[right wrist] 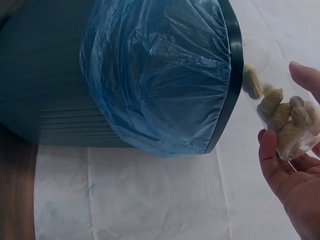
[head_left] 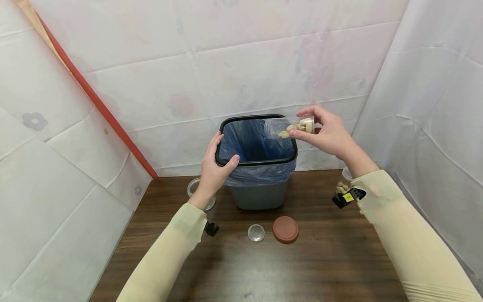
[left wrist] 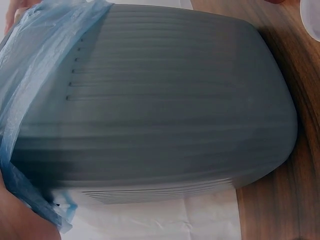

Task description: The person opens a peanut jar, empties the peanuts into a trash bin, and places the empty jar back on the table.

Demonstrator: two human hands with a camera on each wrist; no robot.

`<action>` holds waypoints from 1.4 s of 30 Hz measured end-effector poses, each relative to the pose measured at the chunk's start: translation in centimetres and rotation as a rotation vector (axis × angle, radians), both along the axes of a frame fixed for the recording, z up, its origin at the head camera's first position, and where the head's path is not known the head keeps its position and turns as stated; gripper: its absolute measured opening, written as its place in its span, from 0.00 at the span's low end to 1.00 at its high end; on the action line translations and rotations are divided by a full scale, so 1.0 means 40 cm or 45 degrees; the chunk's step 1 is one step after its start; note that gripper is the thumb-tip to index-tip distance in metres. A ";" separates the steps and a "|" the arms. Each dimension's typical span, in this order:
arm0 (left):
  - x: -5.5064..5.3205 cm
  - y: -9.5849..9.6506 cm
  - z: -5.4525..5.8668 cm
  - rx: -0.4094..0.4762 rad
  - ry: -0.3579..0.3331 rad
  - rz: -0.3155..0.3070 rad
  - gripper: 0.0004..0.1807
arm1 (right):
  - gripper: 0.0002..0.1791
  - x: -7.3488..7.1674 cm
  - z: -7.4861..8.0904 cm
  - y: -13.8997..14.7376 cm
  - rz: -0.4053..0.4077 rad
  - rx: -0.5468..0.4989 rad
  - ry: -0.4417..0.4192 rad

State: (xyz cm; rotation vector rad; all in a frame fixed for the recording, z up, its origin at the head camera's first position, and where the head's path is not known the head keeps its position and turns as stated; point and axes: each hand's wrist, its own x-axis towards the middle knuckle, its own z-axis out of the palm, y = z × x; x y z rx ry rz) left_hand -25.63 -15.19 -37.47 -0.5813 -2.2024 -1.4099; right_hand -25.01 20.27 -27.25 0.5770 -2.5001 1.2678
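Note:
A grey trash bin (head_left: 260, 196) with a black rim stands on the table, lined with a blue plastic bag (head_left: 241, 136) folded over its edge. My left hand (head_left: 216, 170) grips the bin's near left corner, thumb over the front rim and fingers along the left side. Over the right part of the opening, my right hand (head_left: 330, 132) holds a clear plastic jar (head_left: 272, 128) on its side, mouth toward the left. Several peanuts (right wrist: 281, 116) lie in the jar, mostly toward its base, with one peanut (right wrist: 253, 83) nearer the mouth.
In front of the bin lie a small clear lid (head_left: 256, 233) and a reddish-brown lid (head_left: 285, 230). A clear container (head_left: 194, 186) stands behind my left forearm. Another jar (head_left: 346, 175) with peanuts is partly hidden by my right wrist. Pale sheeting (head_left: 151, 84) hangs behind the table.

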 end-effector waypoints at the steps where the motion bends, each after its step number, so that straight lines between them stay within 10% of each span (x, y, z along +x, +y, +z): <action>1: 0.000 0.000 0.000 -0.002 -0.001 0.002 0.57 | 0.29 0.000 0.000 -0.001 -0.004 0.005 0.005; 42: 0.004 0.010 -0.002 0.018 0.013 0.014 0.50 | 0.46 -0.012 -0.002 -0.056 0.052 -0.069 -0.068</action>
